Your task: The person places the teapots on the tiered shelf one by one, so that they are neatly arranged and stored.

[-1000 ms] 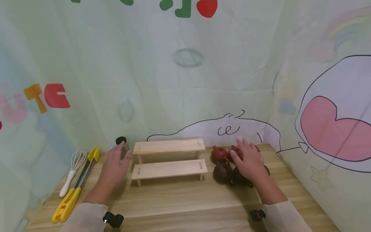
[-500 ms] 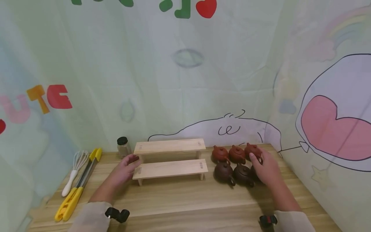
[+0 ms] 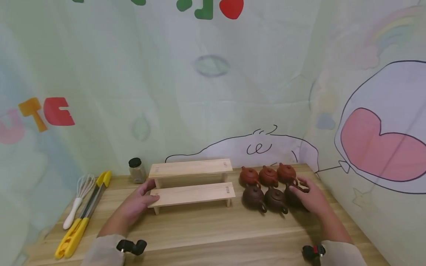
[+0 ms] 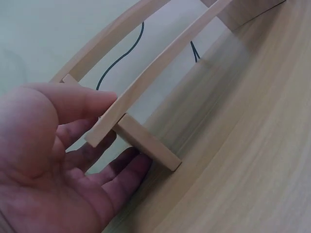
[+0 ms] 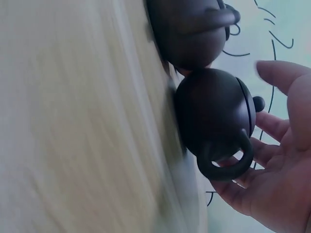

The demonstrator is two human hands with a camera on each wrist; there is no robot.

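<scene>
Two low wooden stands, a back one (image 3: 191, 168) and a front one (image 3: 193, 194), stand in the middle of the table. My left hand (image 3: 134, 203) grips the left end of the front stand; in the left wrist view its thumb lies on the board (image 4: 160, 63) and the fingers are beneath, beside the leg. Three reddish teapots (image 3: 268, 176) form a back row at the right, with three dark teapots (image 3: 275, 200) before them. My right hand (image 3: 313, 197) is around the rightmost dark teapot (image 5: 214, 114), its thumb apart from the lid and its fingers behind the pot.
At the left lie a white whisk (image 3: 77, 207) and yellow-handled tongs (image 3: 81, 221). A jar with a black lid (image 3: 137, 171) stands left of the back stand. A printed curtain (image 3: 213, 111) hangs behind the wooden table (image 3: 199, 232).
My left hand has come down from near the jar to the front stand and taken hold of its end. My right hand has moved from above the teapots to the rightmost dark one.
</scene>
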